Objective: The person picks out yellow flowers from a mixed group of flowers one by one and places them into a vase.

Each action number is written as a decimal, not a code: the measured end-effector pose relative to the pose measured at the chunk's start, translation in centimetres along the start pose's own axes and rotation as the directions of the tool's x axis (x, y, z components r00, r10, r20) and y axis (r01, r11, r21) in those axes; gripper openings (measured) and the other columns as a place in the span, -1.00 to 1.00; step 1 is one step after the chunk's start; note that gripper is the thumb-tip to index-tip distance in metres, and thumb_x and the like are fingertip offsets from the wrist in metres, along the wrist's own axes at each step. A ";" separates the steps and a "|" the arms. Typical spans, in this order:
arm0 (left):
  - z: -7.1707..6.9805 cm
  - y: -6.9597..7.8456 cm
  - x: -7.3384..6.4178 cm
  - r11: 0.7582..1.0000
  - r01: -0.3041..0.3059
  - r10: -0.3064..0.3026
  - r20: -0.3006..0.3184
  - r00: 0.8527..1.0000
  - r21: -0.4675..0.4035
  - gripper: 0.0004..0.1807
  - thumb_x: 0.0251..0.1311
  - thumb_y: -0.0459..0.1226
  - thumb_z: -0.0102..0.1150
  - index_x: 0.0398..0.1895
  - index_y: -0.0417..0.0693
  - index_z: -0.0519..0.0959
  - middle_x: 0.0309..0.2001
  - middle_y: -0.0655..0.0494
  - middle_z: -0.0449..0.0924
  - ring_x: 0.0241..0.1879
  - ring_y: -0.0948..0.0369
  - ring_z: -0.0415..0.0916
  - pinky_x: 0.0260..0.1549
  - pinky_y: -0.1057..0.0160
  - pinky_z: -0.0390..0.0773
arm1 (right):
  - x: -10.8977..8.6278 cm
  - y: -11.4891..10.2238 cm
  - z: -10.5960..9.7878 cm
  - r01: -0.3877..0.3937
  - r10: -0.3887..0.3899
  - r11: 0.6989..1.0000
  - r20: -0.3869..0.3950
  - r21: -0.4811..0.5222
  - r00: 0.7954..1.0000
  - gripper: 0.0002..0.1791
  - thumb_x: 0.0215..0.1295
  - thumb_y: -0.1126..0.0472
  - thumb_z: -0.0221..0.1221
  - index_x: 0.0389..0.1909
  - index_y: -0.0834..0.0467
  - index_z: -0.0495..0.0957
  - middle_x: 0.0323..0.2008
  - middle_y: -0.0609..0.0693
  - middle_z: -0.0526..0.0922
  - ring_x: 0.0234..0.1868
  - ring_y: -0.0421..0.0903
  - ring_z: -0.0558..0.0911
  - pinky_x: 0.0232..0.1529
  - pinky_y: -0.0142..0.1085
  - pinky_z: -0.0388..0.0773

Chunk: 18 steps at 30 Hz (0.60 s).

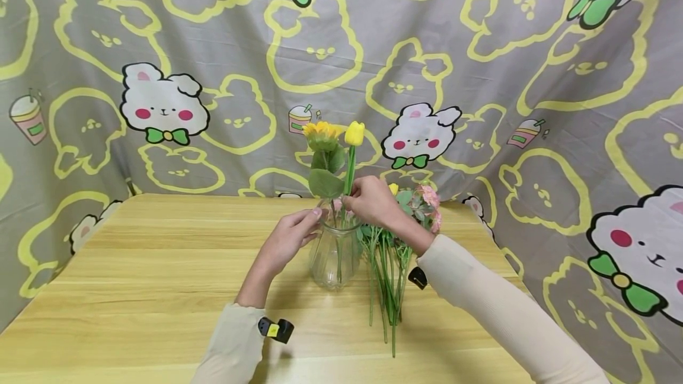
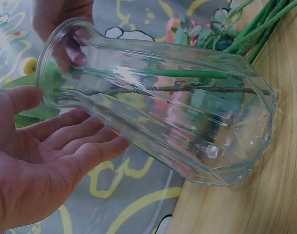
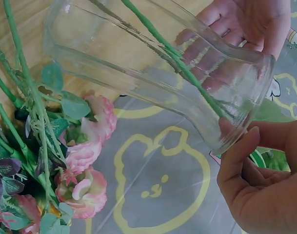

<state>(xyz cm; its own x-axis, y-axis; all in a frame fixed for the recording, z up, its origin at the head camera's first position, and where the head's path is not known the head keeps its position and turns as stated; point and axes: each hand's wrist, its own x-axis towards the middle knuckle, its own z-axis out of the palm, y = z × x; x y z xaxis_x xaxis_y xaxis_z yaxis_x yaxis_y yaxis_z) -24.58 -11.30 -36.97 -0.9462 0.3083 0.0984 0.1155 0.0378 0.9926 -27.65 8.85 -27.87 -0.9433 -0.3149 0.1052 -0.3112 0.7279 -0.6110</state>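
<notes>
A clear glass vase [image 1: 322,265] with faceted sides stands upright on the table. In it is a sunflower [image 1: 322,135] with broad green leaves, its brown stem reaching down toward the base. My right hand [image 1: 374,201] pinches the green stem of a yellow tulip [image 1: 354,134] at the vase's mouth, with thumb and forefinger right at the rim. The tulip stem runs down inside the glass. My left hand [image 1: 288,240] rests against the vase's neck from the left, thumb at the rim and fingers loosely extended along the side, as the left wrist view shows.
Right of the vase lies a bunch of artificial flowers, with pink blooms [image 1: 428,195] toward the back and long green stems [image 1: 392,289] pointing to the front. The wooden table [image 1: 160,253] ends at a grey curtain [image 1: 240,46] patterned with cartoon bears.
</notes>
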 end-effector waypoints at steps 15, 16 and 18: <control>0.0 0.2 -0.1 1.000 0.005 -0.005 -0.002 1.000 -0.006 -0.36 0.57 0.08 -0.12 0.43 -0.22 0.39 0.42 -0.15 0.41 0.41 -0.08 0.38 0.42 -0.02 0.41 | -0.2 -0.1 0.1 0.005 -0.005 0.999 -0.012 -0.053 1.000 -0.87 0.34 0.22 0.30 -0.30 0.24 0.68 -0.45 0.05 0.74 -0.59 -0.14 0.59 -0.58 -0.38 0.50; 0.0 0.2 -0.2 1.000 0.007 -0.007 -0.003 1.000 -0.007 -0.37 0.57 0.08 -0.11 0.42 -0.20 0.41 0.41 -0.14 0.41 0.41 -0.07 0.38 0.42 -0.02 0.41 | -0.2 -0.1 0.1 0.011 -0.012 0.998 -0.015 -0.059 1.000 -0.88 0.33 0.24 0.30 -0.30 0.24 0.67 -0.44 0.05 0.74 -0.58 -0.14 0.59 -0.57 -0.38 0.50; 0.0 0.3 -0.2 1.000 0.008 -0.008 0.000 1.000 -0.008 -0.37 0.56 0.09 -0.11 0.41 -0.17 0.42 0.42 -0.12 0.41 0.42 -0.07 0.37 0.42 -0.02 0.40 | -0.3 0.0 0.0 0.022 -0.023 0.998 -0.020 -0.063 1.000 -0.90 0.31 0.27 0.30 -0.29 0.26 0.66 -0.42 0.07 0.74 -0.56 -0.13 0.61 -0.55 -0.37 0.51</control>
<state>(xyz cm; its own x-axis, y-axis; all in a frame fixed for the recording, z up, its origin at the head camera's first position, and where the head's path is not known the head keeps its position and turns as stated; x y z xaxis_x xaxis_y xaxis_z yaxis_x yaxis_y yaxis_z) -24.34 -11.32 -36.71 -0.9471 0.3077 0.0909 0.1061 0.0328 0.9938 -27.39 8.92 -27.92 -0.9379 -0.3194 0.1355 -0.3386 0.7575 -0.5582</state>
